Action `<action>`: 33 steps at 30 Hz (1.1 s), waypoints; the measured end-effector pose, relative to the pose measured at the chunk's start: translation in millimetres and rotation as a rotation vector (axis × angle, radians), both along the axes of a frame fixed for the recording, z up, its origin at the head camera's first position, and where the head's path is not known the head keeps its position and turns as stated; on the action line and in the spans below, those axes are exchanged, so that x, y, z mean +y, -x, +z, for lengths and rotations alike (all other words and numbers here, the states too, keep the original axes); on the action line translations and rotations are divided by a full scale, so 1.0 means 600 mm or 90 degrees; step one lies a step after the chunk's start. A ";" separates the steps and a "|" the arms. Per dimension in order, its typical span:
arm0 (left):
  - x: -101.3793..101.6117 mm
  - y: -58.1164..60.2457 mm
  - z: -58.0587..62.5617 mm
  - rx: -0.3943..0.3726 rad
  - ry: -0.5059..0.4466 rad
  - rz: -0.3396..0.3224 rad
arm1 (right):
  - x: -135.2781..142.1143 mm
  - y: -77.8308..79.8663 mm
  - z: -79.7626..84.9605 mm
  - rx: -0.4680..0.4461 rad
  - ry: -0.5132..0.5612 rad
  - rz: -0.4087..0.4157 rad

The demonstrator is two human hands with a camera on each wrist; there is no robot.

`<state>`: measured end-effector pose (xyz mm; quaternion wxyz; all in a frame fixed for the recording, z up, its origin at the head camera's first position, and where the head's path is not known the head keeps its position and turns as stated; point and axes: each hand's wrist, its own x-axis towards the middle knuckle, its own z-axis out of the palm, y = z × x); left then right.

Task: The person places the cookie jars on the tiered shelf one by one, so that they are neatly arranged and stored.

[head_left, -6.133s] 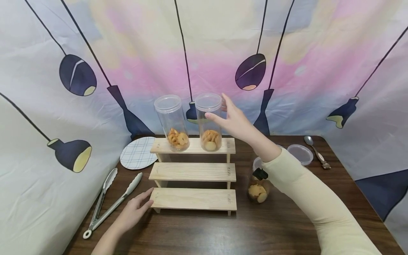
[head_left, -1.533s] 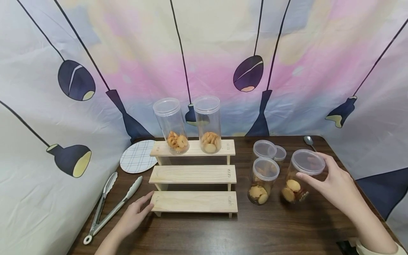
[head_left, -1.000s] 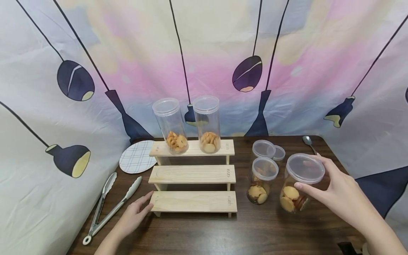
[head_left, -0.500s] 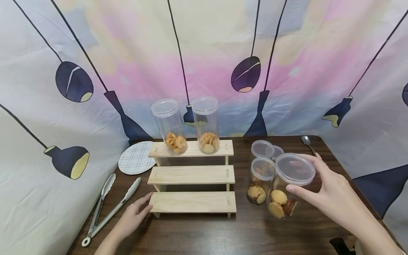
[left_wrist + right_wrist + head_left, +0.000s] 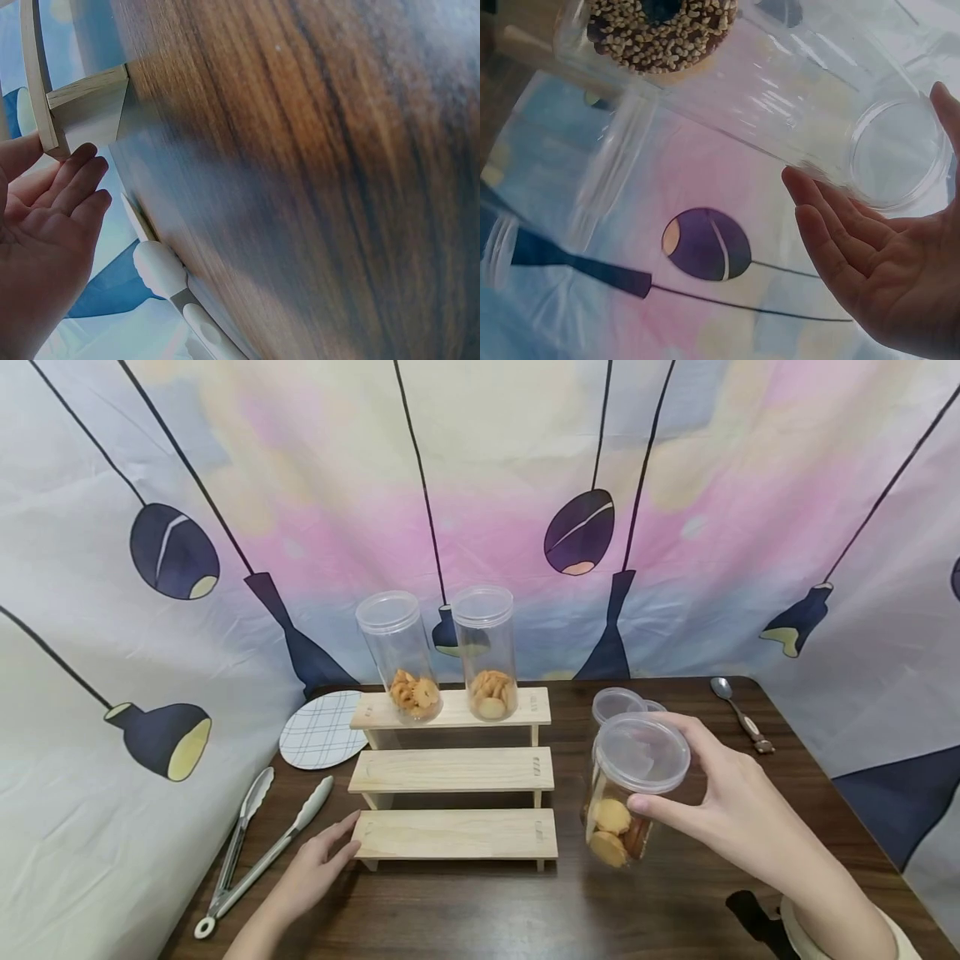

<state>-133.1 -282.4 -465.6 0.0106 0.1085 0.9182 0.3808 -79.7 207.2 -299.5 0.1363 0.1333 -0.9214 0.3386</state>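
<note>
The right hand [image 5: 723,797] had its grip on a jar [image 5: 615,802], thumb on the near side just below the lid [image 5: 642,750] and fingers round the far side. The jar hung above the table [image 5: 465,910], leaning a little, between the rack [image 5: 453,835] and the table's right edge. Pale biscuits [image 5: 611,816] lay at its bottom, together with a nut-topped ring [image 5: 667,49] — plainest in the right wrist view.

The left hand [image 5: 318,864] grasped nothing; its fingers were relaxed and touched the left end of the rack's lowest step, the one nearest the table's front edge.

On the rack's top step, toward the back edge, the left tall jar [image 5: 401,660] and the right tall jar [image 5: 486,656] stood side by side, lidded, each with biscuits in the base. Two more lids, a larger [image 5: 617,700] and a smaller [image 5: 654,705], showed behind the held jar — what lay under them was mostly hidden.

A spoon [image 5: 742,716] lay near the back right corner. In the back left corner was a checked plate [image 5: 322,731], beside the rack's top step. Tongs [image 5: 264,862] lay spread along the left edge, and a lamp-print cloth [image 5: 495,485] rose beyond the back edge.
</note>
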 end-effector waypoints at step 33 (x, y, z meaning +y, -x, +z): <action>0.003 0.000 0.001 0.022 0.003 -0.007 | -0.159 0.128 0.004 -0.040 0.153 0.256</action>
